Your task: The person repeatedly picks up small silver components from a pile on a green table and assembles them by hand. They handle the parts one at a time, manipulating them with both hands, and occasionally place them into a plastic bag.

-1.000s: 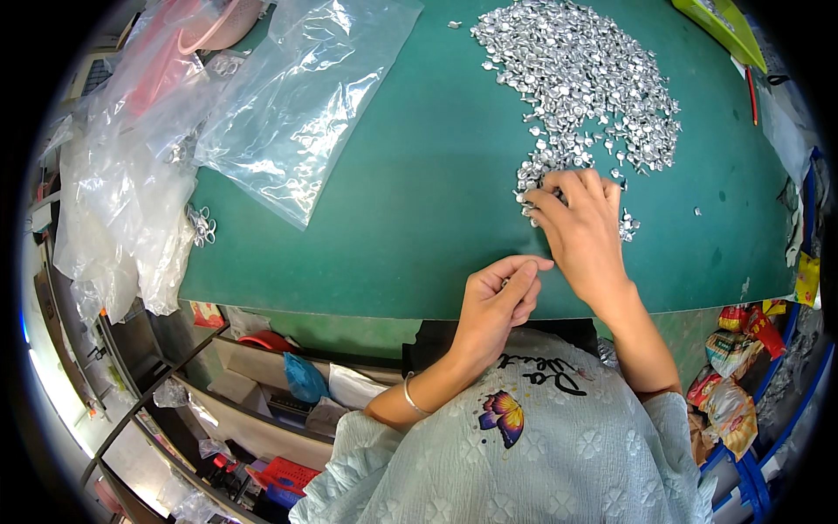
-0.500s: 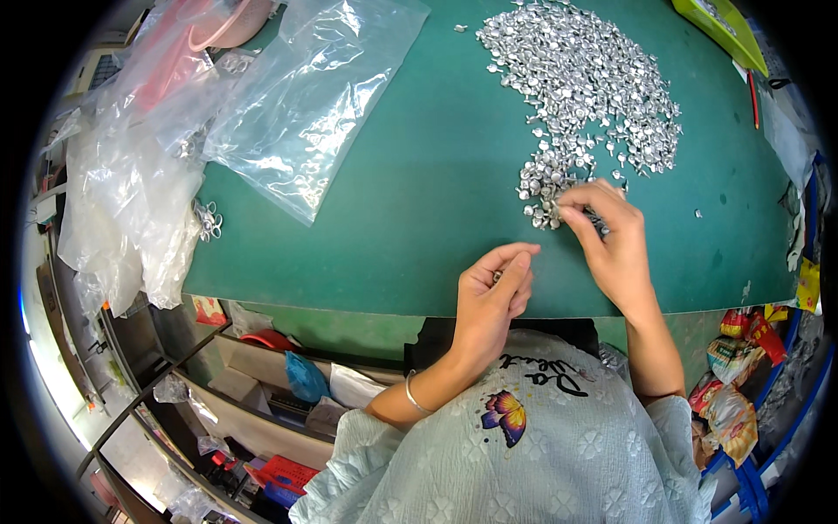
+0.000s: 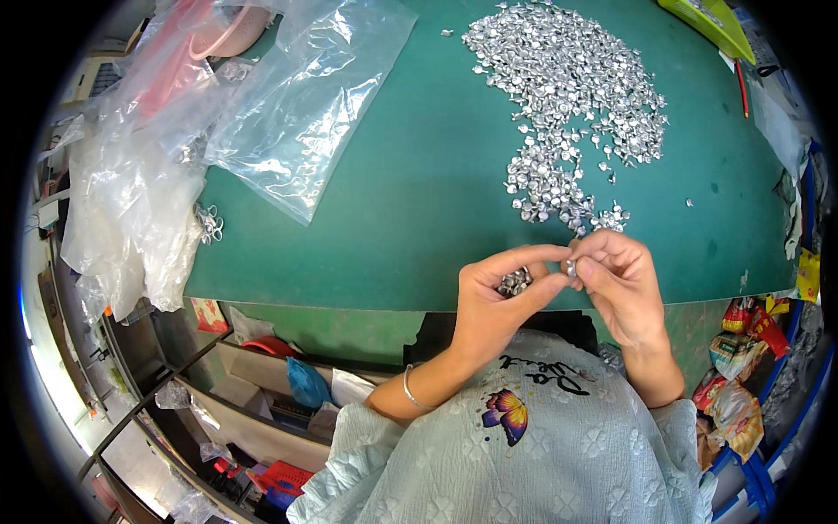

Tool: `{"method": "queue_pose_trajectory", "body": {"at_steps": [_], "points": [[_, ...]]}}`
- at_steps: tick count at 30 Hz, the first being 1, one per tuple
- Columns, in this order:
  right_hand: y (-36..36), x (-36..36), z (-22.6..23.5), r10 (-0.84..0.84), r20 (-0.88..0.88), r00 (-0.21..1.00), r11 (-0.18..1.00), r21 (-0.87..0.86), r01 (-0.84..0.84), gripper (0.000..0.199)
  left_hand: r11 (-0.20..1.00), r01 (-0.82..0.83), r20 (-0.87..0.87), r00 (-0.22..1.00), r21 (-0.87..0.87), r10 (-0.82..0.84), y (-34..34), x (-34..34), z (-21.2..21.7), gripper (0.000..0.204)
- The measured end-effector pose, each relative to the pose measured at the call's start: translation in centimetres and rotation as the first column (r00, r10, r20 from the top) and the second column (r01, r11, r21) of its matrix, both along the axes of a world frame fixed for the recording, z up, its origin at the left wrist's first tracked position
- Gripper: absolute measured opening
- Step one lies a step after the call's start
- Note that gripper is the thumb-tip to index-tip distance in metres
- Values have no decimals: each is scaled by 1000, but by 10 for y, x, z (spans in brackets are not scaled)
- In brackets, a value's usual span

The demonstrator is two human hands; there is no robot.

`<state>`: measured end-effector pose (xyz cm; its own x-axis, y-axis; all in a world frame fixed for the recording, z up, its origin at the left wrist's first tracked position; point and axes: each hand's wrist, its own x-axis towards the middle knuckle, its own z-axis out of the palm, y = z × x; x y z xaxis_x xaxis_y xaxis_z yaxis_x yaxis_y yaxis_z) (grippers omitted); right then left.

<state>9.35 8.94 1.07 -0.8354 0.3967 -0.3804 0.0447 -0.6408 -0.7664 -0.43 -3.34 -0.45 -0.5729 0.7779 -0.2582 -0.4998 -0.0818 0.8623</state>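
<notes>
My left hand (image 3: 497, 301) is curled around several small metal pieces (image 3: 514, 281), rivet-like with round heads and short stems, lying in its palm. Its thumb and forefinger reach toward my right hand (image 3: 621, 284). My right fingers pinch a single silver metal piece (image 3: 571, 268), and the fingertips of both hands meet around it. Beyond the hands, a large loose pile of the same pieces (image 3: 567, 74) spreads over the green table (image 3: 393, 218). A narrower trail of pieces runs from the pile down toward my hands.
Clear plastic bags (image 3: 305, 96) cover the table's left side, near a pink basket (image 3: 231, 33) and some metal rings (image 3: 210, 224). At the far right are a green tray (image 3: 711, 26) and a red pen (image 3: 742, 90). Colourful packets (image 3: 731, 415) hang at the right.
My right hand has drawn back from the trail of pieces and come to my left fingertips with one piece. My left hand has opened somewhat, showing the pieces in its palm.
</notes>
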Motion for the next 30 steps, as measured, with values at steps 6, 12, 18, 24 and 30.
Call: {"method": "queue_pose_trajectory", "body": {"at_steps": [6, 12, 18, 24, 30], "points": [[-8, 4, 8, -47, -40, 998, 990, 128, 52, 8, 999, 37, 39, 999, 25, -38, -2, 3, 6, 22], [-10, 6, 15, -75, -28, 997, 970, 229, 79, 9, 999, 5, 117, 993, 53, -11, -1, 8, 12, 16], [-12, 9, 22, -87, -43, 995, 947, 306, 96, 9, 1000, 9, 225, 974, 21, -13, -4, 10, 16, 14], [-13, 9, 30, -92, -2, 996, 896, 436, 83, 10, 998, 17, 247, 969, 61, -32, -9, 10, 19, 13], [-13, 14, 31, -80, 10, 997, 874, 481, 65, 13, 997, 14, 134, 991, 74, -24, -8, 14, 18, 13]]}}
